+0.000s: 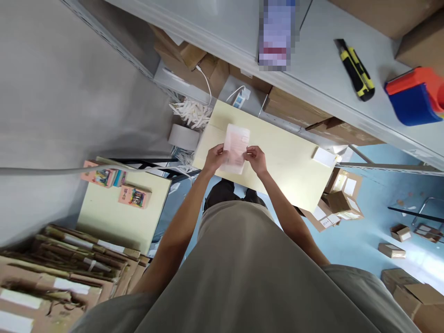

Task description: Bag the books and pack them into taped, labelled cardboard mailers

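Head view: a blue floor (367,231) spreads below and to the right, and a long grey shelf (215,27) runs slantwise across the top. Under the shelf stands a cream desk (284,157), directly before the person. At the lower left is a big stack of flattened cardboard (69,277), and beside it a second desk (104,217), also cream, carries pink boxes (135,196) with coloured pictures. Brown cardboard boxes (298,108) sit beneath the shelf behind the desk, and more lie on the floor past its right end. By the desk's left end, a heap of shredded paper (190,112) is next to a white roll (183,137). On the shelf at the right, a red-and-blue tape dispenser (412,104) is near a black-and-yellow knife (356,71). The pink packet (237,148), in a cloudy clear wrap, is over the left part of the desk; whether it touches the top cannot be told. The left hand (215,158) grips its left edge, thumb on the upper face, and the right hand (256,158) pinches its right edge between thumb and fingers. A white card (324,157) lies near the desk's right end, and a small power strip (239,99) sits just behind the desk.
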`<state>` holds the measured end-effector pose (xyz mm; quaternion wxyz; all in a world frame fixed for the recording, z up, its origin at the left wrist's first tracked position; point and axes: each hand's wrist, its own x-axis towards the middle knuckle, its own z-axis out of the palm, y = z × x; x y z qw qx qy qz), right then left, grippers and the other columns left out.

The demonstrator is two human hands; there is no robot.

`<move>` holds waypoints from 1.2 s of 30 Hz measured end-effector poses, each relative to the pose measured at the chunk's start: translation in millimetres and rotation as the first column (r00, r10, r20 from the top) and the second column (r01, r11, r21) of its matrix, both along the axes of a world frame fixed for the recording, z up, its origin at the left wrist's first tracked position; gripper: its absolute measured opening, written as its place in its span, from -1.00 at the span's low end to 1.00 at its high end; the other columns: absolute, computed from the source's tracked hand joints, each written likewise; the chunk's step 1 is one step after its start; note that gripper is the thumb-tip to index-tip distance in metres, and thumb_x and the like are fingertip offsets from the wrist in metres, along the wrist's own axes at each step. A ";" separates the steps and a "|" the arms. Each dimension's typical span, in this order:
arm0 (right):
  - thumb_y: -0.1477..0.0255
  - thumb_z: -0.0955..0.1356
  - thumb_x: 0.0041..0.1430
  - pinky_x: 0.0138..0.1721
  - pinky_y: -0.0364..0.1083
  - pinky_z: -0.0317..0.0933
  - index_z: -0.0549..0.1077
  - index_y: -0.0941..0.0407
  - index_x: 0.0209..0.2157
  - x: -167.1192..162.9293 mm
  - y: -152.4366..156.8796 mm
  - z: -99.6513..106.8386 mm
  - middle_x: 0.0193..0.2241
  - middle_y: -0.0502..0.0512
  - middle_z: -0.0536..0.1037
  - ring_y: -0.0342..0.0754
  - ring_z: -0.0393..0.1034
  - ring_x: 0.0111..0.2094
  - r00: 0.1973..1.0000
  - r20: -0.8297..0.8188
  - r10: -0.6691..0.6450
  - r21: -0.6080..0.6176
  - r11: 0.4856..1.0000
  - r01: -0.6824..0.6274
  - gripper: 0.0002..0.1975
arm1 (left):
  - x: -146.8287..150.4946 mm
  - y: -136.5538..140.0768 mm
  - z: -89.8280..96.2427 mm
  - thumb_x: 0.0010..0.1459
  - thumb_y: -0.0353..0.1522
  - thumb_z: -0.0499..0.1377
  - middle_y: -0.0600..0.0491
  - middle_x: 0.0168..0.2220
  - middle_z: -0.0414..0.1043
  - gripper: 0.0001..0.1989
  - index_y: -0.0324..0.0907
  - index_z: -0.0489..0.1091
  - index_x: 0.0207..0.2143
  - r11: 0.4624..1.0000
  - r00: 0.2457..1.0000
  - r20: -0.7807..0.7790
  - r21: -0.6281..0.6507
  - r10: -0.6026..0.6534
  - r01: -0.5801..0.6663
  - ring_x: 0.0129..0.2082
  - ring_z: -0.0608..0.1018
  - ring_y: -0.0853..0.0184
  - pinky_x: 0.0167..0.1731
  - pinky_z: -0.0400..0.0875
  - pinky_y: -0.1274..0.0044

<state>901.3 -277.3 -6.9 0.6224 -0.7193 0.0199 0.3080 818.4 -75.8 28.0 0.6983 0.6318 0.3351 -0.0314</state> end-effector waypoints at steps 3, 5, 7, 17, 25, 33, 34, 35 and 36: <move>0.15 0.58 0.16 0.03 0.08 0.62 0.52 -0.01 -0.09 11.3 41.8 -18.3 -0.05 0.12 0.73 0.00 0.67 -0.14 1.000 -0.001 -0.006 -0.079 0.997 0.006 -0.62 | 17.2 33.4 -22.7 0.00 -0.22 0.30 -0.12 -0.05 0.71 -0.50 -0.18 0.67 0.00 0.984 1.000 -0.009 0.179 0.004 -0.003 -0.09 0.66 0.09 -0.11 0.55 0.41; 0.23 0.54 0.21 0.11 0.11 0.61 0.56 0.01 -0.04 22.3 67.3 -29.4 0.04 0.17 0.75 0.03 0.69 -0.08 1.000 0.011 0.004 -0.144 0.990 -0.002 -0.67 | 33.3 54.8 -38.7 0.07 -0.28 0.30 -0.18 0.06 0.70 -0.47 -0.20 0.66 0.10 0.955 0.998 -0.061 0.297 0.019 0.000 -0.04 0.68 0.07 0.02 0.56 0.38; 0.28 0.51 0.26 0.21 0.15 0.59 0.60 0.04 0.01 34.6 89.7 -39.6 0.10 0.23 0.75 0.08 0.70 0.01 0.999 0.038 0.019 -0.206 0.979 -0.011 -0.69 | 51.2 74.1 -54.1 0.12 -0.33 0.30 -0.23 0.14 0.67 -0.46 -0.22 0.65 0.17 0.927 0.993 -0.115 0.372 0.005 0.038 0.01 0.69 0.02 0.16 0.54 0.33; 0.33 0.51 0.32 0.40 0.28 0.48 0.67 0.10 0.03 68.8 135.7 -70.0 0.24 0.35 0.72 0.28 0.65 0.28 0.999 0.037 0.018 -0.371 0.929 -0.003 -0.71 | 103.7 122.3 -106.6 0.05 -0.41 0.37 -0.19 0.00 0.72 -0.59 -0.17 0.67 0.00 0.945 0.972 -0.195 0.269 -0.134 0.184 0.18 0.67 -0.13 0.36 0.41 0.18; 0.10 0.48 0.28 0.24 0.21 0.56 0.65 0.04 -0.04 51.2 107.3 -30.8 0.13 0.31 0.76 0.19 0.70 0.11 0.990 0.139 -0.014 -0.326 0.943 0.059 -0.65 | 58.3 129.5 -56.6 0.19 -0.36 0.26 -0.14 0.01 0.77 -0.72 -0.18 0.71 -0.11 0.951 0.996 -0.029 0.301 0.078 -0.066 0.02 0.73 0.04 0.19 0.56 0.32; -0.06 0.49 0.19 0.13 0.20 0.62 0.63 0.02 -0.10 28.5 77.0 12.4 -0.05 0.18 0.75 0.09 0.67 -0.05 0.979 0.201 0.031 -0.155 0.988 0.000 -0.54 | 1.4 105.0 3.2 0.20 -0.36 0.30 -0.05 -0.20 0.77 -0.86 -0.14 0.70 -0.28 0.915 0.958 -0.009 0.301 0.286 -0.270 -0.11 0.75 0.13 0.07 0.62 0.40; -0.05 0.50 0.18 0.13 0.21 0.63 0.64 0.02 -0.11 25.3 74.1 17.8 -0.05 0.19 0.76 0.10 0.67 -0.04 0.980 0.199 0.028 -0.123 0.992 -0.003 -0.54 | -6.6 99.8 9.0 0.19 -0.35 0.32 -0.05 -0.23 0.77 -0.88 -0.14 0.69 -0.29 0.909 0.949 -0.004 0.289 0.315 -0.301 -0.12 0.75 0.13 0.05 0.63 0.41; -0.05 0.52 0.18 0.12 0.21 0.64 0.64 0.02 -0.12 21.8 71.3 23.2 -0.05 0.19 0.76 0.11 0.67 -0.03 0.980 0.197 0.029 -0.092 0.996 -0.011 -0.54 | -15.5 94.4 14.5 0.18 -0.34 0.33 -0.04 -0.25 0.77 -0.89 -0.14 0.69 -0.30 0.901 0.940 0.006 0.282 0.341 -0.329 -0.14 0.75 0.14 0.02 0.64 0.41; -0.04 0.53 0.18 0.12 0.21 0.65 0.65 0.02 -0.12 17.9 68.6 28.5 -0.05 0.19 0.77 0.11 0.67 -0.02 0.980 0.194 0.035 -0.064 0.998 -0.023 -0.55 | -25.4 88.8 19.6 0.18 -0.34 0.34 -0.04 -0.26 0.76 -0.89 -0.14 0.68 -0.31 0.892 0.931 0.023 0.277 0.365 -0.357 -0.14 0.75 0.14 0.00 0.65 0.41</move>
